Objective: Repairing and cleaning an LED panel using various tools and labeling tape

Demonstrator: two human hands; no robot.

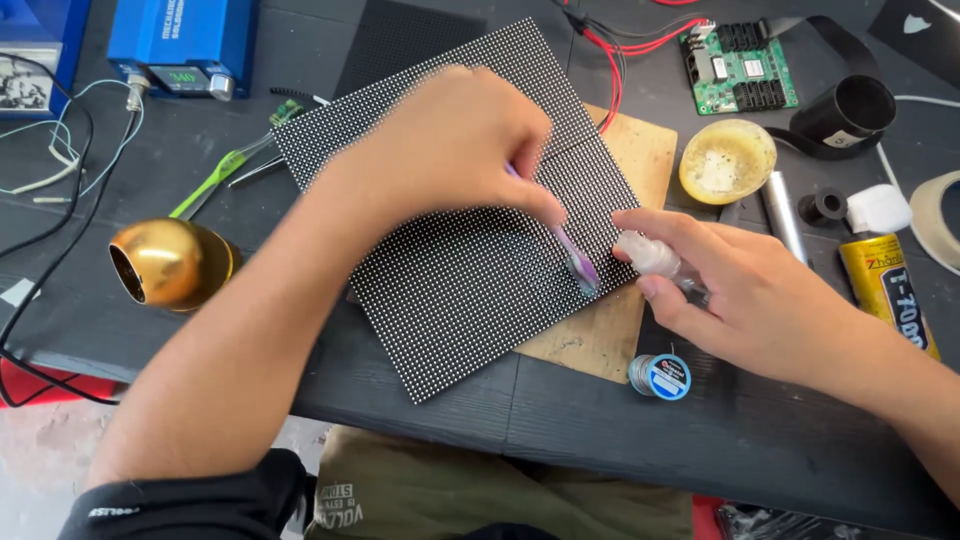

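A black dotted LED panel lies tilted on a wooden board on the dark workbench. My left hand reaches over the panel and grips a purple toothbrush, whose bristle head rests near the panel's right edge. My right hand holds a small clear spray bottle, its nozzle pointing left at the brush head. The hand hides most of the bottle's body.
A blue soldering station sits at the back left, a gold cup and green tweezers at the left. A solder spool, yellow flux tin, green circuit board, black tape roll and yellow glue tube are on the right.
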